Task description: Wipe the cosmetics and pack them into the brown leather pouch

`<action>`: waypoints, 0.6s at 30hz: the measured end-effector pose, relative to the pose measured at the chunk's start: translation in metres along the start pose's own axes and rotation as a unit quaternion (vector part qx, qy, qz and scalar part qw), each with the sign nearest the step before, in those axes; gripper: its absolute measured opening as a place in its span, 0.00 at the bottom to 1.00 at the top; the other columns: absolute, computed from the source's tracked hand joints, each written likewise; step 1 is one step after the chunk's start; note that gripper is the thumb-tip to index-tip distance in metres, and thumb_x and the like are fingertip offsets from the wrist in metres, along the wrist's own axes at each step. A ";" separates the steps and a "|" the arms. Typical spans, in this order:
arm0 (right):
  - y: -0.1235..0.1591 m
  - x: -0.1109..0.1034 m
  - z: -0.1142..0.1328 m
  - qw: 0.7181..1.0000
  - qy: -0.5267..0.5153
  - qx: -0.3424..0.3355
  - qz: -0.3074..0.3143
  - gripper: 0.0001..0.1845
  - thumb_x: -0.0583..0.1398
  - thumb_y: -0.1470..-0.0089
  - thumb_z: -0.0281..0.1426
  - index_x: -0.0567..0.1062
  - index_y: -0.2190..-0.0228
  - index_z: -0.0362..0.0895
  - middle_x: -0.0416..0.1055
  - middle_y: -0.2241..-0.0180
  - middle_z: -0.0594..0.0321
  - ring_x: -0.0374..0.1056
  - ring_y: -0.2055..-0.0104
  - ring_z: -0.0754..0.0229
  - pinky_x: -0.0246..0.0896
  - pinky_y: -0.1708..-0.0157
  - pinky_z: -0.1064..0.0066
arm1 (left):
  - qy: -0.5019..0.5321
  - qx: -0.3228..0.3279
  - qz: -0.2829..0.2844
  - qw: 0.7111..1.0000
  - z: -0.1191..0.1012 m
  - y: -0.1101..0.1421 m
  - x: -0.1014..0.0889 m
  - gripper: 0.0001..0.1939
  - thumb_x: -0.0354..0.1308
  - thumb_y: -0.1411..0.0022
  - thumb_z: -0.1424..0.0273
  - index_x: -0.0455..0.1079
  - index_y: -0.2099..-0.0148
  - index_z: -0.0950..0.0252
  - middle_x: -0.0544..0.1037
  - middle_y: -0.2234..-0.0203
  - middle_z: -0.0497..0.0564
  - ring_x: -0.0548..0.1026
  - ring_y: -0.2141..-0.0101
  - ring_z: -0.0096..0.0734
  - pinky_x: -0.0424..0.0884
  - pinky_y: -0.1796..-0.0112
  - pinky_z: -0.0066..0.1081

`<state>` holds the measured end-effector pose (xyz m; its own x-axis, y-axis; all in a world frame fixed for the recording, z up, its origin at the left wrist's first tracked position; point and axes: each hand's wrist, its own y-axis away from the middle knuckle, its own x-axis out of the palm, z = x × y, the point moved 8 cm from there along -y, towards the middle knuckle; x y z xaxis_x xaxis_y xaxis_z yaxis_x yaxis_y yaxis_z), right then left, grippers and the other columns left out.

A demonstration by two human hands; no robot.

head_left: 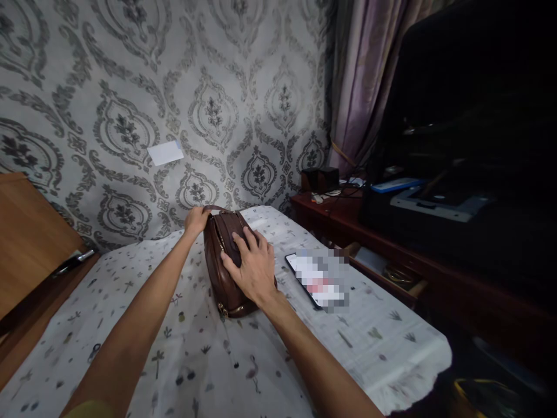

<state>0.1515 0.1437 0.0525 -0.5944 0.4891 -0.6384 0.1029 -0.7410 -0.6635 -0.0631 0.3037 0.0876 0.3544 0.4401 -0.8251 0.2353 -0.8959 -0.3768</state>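
A brown leather handbag (215,264) with gold-coloured zips stands on the patterned white cloth. At its far left corner, my left hand (197,220) is closed at the base of the strap (216,207), its fingertips partly hidden. My right hand (253,267) lies spread over the top and right side of the bag, fingers apart and touching the leather. To the right of the bag, a phone (304,273) rests on the cloth with its screen lit and blurred out.
A wooden board (35,244) stands along the left edge. On the right is a dark red desk (304,203) with an open drawer (387,276) holding small items. Patterned wallpaper (243,69) rises behind, with a white paper (166,152) on it. A purple curtain (363,75) hangs at the corner.
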 end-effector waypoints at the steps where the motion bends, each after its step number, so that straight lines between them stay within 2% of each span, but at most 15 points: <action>1: 0.000 0.000 0.000 1.000 -0.001 -0.001 -0.001 0.28 0.59 0.38 0.47 0.73 0.41 0.46 0.65 0.36 0.52 0.58 0.37 0.38 0.58 0.42 0.44 | -0.005 0.006 -0.004 1.000 -0.002 0.002 -0.002 0.18 0.59 0.32 0.61 0.70 0.44 0.65 0.75 0.49 0.56 0.76 0.52 0.40 0.76 0.52 0.45; 5: 0.000 -0.002 0.001 1.000 -0.006 -0.006 -0.001 0.26 0.59 0.38 0.46 0.74 0.42 0.51 0.64 0.35 0.53 0.57 0.36 0.38 0.58 0.42 0.45 | -0.012 0.041 -0.027 0.999 -0.014 0.010 -0.013 0.13 0.56 0.31 0.62 0.76 0.55 0.67 0.80 0.58 0.56 0.77 0.55 0.40 0.73 0.53 0.41; 8: 0.000 -0.002 0.000 1.000 -0.005 -0.003 0.005 0.25 0.59 0.37 0.46 0.75 0.43 0.53 0.65 0.36 0.53 0.58 0.36 0.38 0.59 0.42 0.45 | -0.005 0.074 -0.043 0.996 -0.022 0.020 -0.021 0.15 0.52 0.32 0.64 0.79 0.64 0.65 0.82 0.65 0.57 0.78 0.57 0.43 0.69 0.58 0.35; 15: 0.000 -0.003 0.000 1.000 -0.005 -0.001 0.008 0.24 0.59 0.37 0.46 0.75 0.43 0.53 0.65 0.36 0.53 0.58 0.37 0.39 0.59 0.43 0.45 | 0.034 0.127 -0.044 0.990 -0.032 0.029 -0.029 0.17 0.52 0.37 0.62 0.75 0.72 0.64 0.75 0.79 0.51 0.72 0.71 0.37 0.61 0.69 0.31; 18: 0.000 -0.003 0.000 1.000 -0.011 0.001 0.010 0.24 0.59 0.37 0.46 0.75 0.43 0.52 0.65 0.36 0.53 0.58 0.37 0.38 0.59 0.42 0.45 | 0.059 0.140 -0.025 0.988 -0.039 0.025 -0.028 0.15 0.53 0.39 0.62 0.74 0.71 0.64 0.73 0.80 0.48 0.70 0.73 0.35 0.61 0.70 0.30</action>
<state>0.1534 0.1422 0.0548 -0.6100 0.4640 -0.6424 0.1128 -0.7515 -0.6500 -0.0321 0.2717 0.1174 0.4560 0.4737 -0.7534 0.0017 -0.8470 -0.5316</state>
